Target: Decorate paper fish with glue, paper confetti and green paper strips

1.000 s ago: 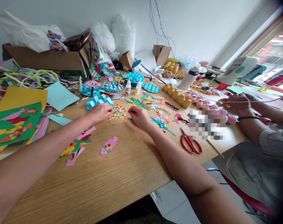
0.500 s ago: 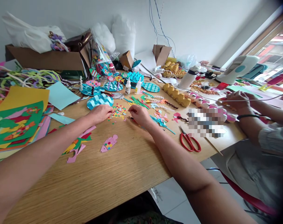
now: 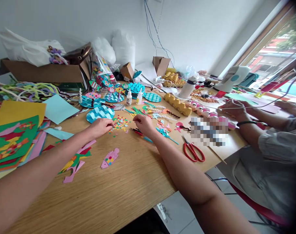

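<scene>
Two bare hands work over a heap of colored paper dots (image 3: 121,122) on a wooden table (image 3: 96,201), crowded with craft supplies. Seen from the heap, the left hand (image 3: 100,127) is at 9 o'clock, its fingers bunched narrow at the edge of the dots; whether a dot is pinched between them cannot be told. The right hand (image 3: 143,124) is at 3 o'clock, fingers curled in close to the thumb, with any grip likewise impossible to make out. Slim pen-like tools (image 3: 137,132) lie beneath and just beside it.

A pink paper fish (image 3: 110,158), decorated with red, yellow and blue-green dots, lies flat between 6 and 7 o'clock, apart from both hands. Cut paper scraps (image 3: 78,159) are strewn at 8 o'clock, near the left forearm. A blue wavy disc (image 3: 100,113) sits at 10 o'clock, just beyond the left hand. Two small white bottles (image 3: 129,98) stand upright near 1 o'clock, while green strips (image 3: 141,112) spread at 2. Red-handled scissors (image 3: 193,151) rest with blades parted at 4 o'clock, past the right forearm. Well off at 3 o'clock, a co-worker's hands (image 3: 233,109) meet above the table.
</scene>
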Action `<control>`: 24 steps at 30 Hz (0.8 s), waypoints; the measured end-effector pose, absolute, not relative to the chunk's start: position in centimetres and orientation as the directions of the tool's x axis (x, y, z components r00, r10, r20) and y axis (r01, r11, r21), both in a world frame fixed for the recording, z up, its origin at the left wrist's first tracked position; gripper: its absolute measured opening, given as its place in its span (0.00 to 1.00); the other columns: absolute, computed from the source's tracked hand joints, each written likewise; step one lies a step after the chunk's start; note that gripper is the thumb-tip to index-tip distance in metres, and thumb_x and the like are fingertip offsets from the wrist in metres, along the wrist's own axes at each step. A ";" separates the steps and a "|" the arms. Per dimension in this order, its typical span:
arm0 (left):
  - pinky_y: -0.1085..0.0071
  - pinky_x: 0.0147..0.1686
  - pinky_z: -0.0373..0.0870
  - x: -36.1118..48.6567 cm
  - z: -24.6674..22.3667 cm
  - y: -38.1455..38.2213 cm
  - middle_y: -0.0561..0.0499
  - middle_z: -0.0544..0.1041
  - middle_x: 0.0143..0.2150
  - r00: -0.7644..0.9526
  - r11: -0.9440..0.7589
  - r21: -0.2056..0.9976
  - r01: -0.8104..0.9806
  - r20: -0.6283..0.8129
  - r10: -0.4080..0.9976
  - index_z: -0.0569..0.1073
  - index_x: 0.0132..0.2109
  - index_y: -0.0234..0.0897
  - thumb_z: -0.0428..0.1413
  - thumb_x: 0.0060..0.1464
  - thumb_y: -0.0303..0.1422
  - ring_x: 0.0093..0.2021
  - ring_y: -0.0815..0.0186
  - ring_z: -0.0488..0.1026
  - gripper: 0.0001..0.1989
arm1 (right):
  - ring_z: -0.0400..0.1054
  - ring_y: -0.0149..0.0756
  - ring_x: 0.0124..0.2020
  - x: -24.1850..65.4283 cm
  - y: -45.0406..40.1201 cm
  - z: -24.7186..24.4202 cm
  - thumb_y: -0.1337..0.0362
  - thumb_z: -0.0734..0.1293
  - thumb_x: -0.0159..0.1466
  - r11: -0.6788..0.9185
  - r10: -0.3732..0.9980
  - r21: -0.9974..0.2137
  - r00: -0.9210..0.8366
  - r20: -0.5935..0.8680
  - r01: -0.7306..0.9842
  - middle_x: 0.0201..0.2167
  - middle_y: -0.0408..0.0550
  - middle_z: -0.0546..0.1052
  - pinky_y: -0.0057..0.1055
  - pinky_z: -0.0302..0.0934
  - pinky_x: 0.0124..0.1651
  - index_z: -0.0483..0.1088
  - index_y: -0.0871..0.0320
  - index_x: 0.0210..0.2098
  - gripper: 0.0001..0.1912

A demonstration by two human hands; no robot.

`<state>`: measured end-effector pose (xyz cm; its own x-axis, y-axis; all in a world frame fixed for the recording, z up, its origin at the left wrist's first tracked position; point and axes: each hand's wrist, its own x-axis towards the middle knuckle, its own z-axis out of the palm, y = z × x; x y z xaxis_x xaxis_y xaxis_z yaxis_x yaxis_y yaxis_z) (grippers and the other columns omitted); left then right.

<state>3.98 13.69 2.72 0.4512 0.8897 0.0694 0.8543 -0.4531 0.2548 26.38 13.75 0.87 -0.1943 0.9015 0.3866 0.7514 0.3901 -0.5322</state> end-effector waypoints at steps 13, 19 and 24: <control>0.72 0.37 0.64 3.0 2.6 13.5 0.50 0.78 0.35 0.498 -0.498 0.214 0.840 0.056 0.865 0.75 0.31 0.39 0.44 0.48 0.33 0.36 0.63 0.73 0.15 | 0.69 0.33 0.36 27.0 13.9 1.3 0.74 0.58 0.55 0.281 0.942 -0.486 -0.142 0.303 0.828 0.34 0.45 0.78 0.25 0.58 0.38 0.74 0.57 0.33 0.14; 0.73 0.28 0.62 2.6 3.3 13.0 0.51 0.75 0.26 0.476 -0.482 0.183 0.857 0.076 0.876 0.71 0.28 0.38 0.44 0.48 0.35 0.29 0.64 0.70 0.12 | 0.68 0.32 0.31 27.4 13.7 2.1 0.71 0.58 0.56 0.205 0.948 -0.529 -0.033 0.316 0.823 0.29 0.45 0.77 0.25 0.57 0.35 0.74 0.58 0.35 0.14; 0.73 0.34 0.64 2.6 3.2 12.2 0.50 0.76 0.33 0.528 -0.527 0.190 0.828 0.052 0.848 0.73 0.32 0.38 0.43 0.49 0.33 0.34 0.64 0.72 0.14 | 0.67 0.32 0.30 27.5 13.6 2.8 0.71 0.58 0.55 0.236 0.926 -0.544 -0.017 0.377 0.805 0.27 0.45 0.76 0.25 0.56 0.34 0.73 0.59 0.34 0.13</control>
